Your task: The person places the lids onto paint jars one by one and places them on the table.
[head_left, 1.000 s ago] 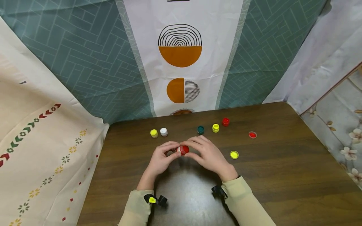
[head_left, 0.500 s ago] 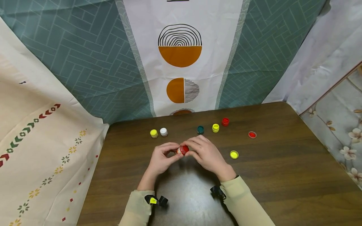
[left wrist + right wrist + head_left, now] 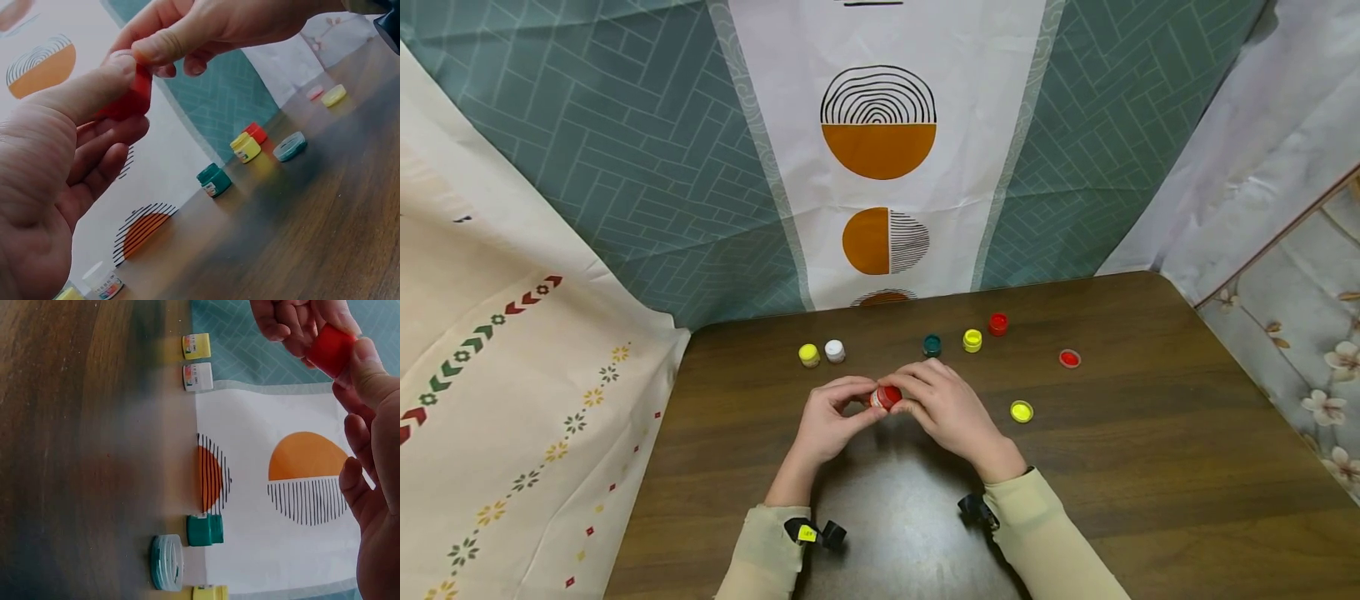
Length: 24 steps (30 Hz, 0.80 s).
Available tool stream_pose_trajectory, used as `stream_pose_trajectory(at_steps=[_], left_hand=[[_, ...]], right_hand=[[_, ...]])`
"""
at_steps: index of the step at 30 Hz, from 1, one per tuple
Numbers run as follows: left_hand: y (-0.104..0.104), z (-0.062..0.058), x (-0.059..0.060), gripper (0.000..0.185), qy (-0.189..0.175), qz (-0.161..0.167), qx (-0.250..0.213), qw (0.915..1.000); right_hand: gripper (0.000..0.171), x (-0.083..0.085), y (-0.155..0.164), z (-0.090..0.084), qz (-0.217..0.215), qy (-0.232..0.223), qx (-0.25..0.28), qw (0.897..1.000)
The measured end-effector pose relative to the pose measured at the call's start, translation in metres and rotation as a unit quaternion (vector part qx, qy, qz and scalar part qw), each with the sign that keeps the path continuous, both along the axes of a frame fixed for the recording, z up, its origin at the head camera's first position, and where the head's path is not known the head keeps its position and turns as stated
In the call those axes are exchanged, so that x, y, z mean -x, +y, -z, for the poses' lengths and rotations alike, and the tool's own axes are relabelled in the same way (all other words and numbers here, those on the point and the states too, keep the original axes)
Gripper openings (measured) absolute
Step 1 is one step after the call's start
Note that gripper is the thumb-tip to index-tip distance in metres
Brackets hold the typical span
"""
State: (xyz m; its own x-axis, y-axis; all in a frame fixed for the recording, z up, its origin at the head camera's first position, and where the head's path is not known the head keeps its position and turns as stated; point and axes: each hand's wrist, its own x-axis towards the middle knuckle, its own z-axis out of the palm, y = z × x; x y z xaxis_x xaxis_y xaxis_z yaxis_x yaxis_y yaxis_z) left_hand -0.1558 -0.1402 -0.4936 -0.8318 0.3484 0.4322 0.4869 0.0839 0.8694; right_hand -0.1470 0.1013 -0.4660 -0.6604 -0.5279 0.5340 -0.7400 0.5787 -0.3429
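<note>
Nothing has shifted: left hand and right hand still pinch the red jar with curled fingertips above the table middle

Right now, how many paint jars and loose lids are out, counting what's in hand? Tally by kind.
Jars: 6 (held red jar between left hand and right hand; left yellow jar; white jar; teal jar; right yellow jar; back red jar)
Loose lids: 3 (red lid; yellow lid; pale teal lid)
Total: 9
</note>
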Motion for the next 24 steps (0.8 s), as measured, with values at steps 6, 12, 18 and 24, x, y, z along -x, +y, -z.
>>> stream_pose_trajectory(at_steps=[6, 12, 18, 24], left_hand=[[-0.001, 0.001, 0.002, 0.035, 0.006, -0.001, 0.000, 1.0000], [0.000, -0.001, 0.001, 0.037, 0.020, -0.017, 0.031, 0.9992], [0.002, -0.007, -0.003, 0.036, 0.010, -0.024, 0.039, 0.9989], [-0.001, -0.003, 0.001, 0.058, -0.019, -0.027, 0.015, 0.9993]], right_hand=[[0.037, -0.001, 0.000, 0.000, -0.016, 0.014, 0.006, 1.000], [0.037, -0.001, 0.000, 0.000, -0.019, 0.015, -0.002, 1.000], [0.038, 0.000, 0.007, -0.002, -0.020, 0.015, 0.014, 1.000], [0.041, 0.002, 0.027, 0.000, 0.006, 0.018, 0.044, 0.999]])
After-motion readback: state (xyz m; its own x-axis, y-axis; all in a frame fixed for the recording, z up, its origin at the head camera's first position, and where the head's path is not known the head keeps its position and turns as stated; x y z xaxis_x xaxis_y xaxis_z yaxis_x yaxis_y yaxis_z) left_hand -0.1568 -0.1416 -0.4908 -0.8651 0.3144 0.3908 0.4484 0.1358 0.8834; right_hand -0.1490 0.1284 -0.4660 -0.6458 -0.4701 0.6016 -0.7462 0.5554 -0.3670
